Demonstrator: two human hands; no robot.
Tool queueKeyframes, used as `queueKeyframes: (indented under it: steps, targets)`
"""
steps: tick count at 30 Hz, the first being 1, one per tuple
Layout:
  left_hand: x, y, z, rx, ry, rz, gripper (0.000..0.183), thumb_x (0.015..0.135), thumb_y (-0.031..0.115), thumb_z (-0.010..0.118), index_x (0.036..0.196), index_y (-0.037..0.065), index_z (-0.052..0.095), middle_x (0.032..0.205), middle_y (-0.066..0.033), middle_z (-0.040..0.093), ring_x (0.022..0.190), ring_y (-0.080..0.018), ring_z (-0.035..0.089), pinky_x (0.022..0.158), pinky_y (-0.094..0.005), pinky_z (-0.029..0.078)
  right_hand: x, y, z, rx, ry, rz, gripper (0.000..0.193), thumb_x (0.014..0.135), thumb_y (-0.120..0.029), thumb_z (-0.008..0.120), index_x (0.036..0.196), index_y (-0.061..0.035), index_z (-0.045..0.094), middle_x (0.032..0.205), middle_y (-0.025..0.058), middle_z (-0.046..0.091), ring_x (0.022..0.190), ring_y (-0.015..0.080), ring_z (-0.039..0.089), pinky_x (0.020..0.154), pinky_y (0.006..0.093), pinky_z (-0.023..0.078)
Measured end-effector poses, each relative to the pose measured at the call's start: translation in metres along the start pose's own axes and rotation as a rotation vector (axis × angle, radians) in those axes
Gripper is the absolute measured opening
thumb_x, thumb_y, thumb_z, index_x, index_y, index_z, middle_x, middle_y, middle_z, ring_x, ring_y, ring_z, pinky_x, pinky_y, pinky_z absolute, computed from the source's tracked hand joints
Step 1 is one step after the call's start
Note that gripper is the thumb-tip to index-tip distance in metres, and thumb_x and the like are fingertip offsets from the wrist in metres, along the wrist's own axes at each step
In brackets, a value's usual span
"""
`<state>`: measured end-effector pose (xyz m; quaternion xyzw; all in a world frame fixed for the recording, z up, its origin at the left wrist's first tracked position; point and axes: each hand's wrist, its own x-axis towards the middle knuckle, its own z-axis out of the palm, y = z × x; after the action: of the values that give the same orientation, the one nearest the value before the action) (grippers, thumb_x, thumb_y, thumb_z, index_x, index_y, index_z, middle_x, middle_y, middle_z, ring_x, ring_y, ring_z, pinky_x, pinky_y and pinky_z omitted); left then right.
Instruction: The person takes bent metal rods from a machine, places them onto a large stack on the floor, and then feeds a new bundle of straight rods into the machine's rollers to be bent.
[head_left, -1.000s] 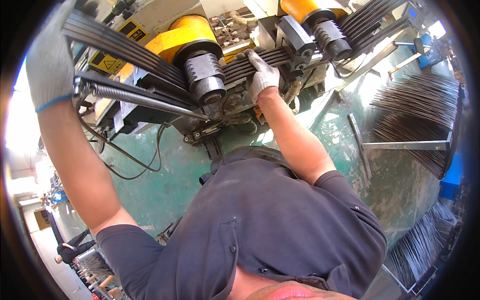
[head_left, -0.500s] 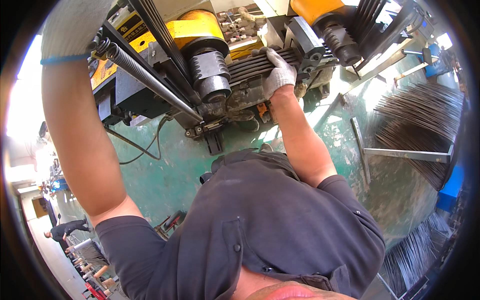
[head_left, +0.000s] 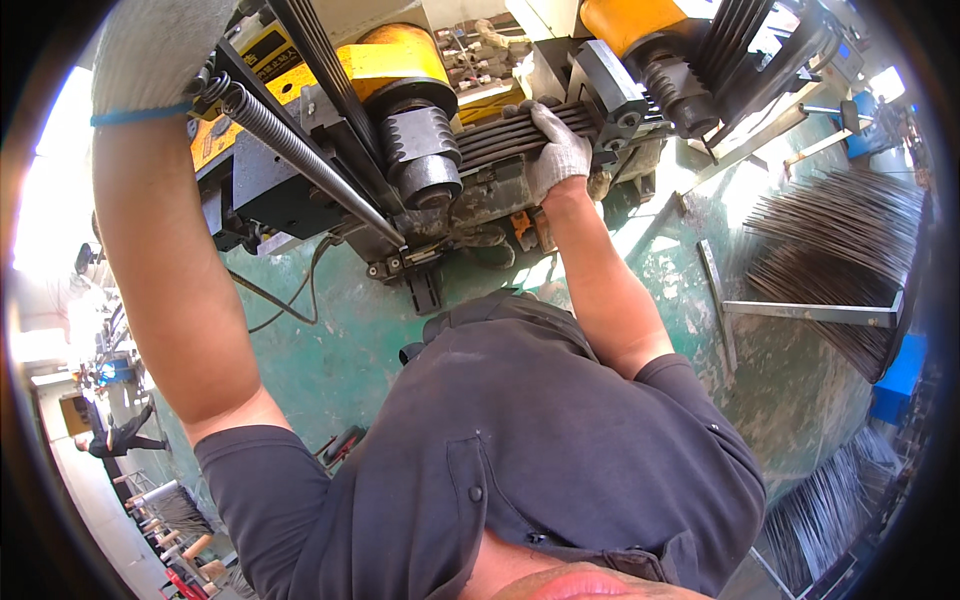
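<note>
My right hand (head_left: 562, 150), in a grey-white work glove, is closed over a row of dark metal rods (head_left: 497, 137) in the machine, its thumb lying across their top. The rods run between a notched steel roller (head_left: 420, 145) on the left and a grey steel block (head_left: 608, 85) on the right. High at the left is my raised left hand (head_left: 155, 60), in a pale glove with a blue cuff edge. Its fingers are cut off by the picture's upper edge, so its grip is hidden. A coil spring (head_left: 290, 145) slopes down beside it.
A second notched roller (head_left: 680, 90) stands at the upper right. Bundles of thin rods (head_left: 840, 220) rest on a metal rack (head_left: 810, 312) at the right. A black cable (head_left: 290, 305) trails over the green floor (head_left: 340, 350). Another person (head_left: 125, 438) is far off at the left.
The view has shifted slightly. My left hand sits a little further right and lower in the picture. My right hand keeps its grip on the rods. The distant person has changed stance.
</note>
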<state>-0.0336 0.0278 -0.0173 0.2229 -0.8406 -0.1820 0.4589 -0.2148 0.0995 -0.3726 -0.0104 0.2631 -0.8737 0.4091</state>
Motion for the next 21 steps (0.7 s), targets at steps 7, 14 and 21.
queueKeyframes:
  steps: [7,14,21]
  targets:
    - [-0.005,0.020,0.010,0.054,0.076,-0.081,0.017,0.093,0.017,0.064,0.090,0.002,0.071,0.083,-0.0065,0.067,0.076,-0.0170,0.066,0.076,-0.0324,0.054,0.002,0.003,-0.003,-0.014,-0.007,-0.038,0.016,0.098,-0.006,0.060,0.108,0.0039,0.068,0.105,0.0198,0.075,0.098,0.0297,0.072,0.096,0.0393,0.056]
    - [-0.003,0.010,0.008,-0.004,0.062,-0.054,0.016,0.093,0.016,0.064,0.093,0.002,0.071,0.085,-0.0066,0.068,0.077,-0.0165,0.067,0.073,-0.0319,0.056,0.000,0.002,-0.004,-0.040,-0.010,-0.070,0.018,0.098,-0.006,0.060,0.108,0.0058,0.069,0.105,0.0197,0.075,0.099,0.0291,0.071,0.097,0.0380,0.056]
    - [-0.003,0.001,0.007,-0.095,0.062,0.030,0.014,0.092,0.015,0.064,0.090,0.003,0.070,0.083,-0.0046,0.066,0.075,-0.0152,0.065,0.071,-0.0305,0.055,0.005,0.007,-0.008,-0.072,-0.028,-0.110,0.019,0.098,-0.005,0.060,0.109,0.0070,0.069,0.105,0.0204,0.075,0.098,0.0296,0.072,0.095,0.0384,0.056]
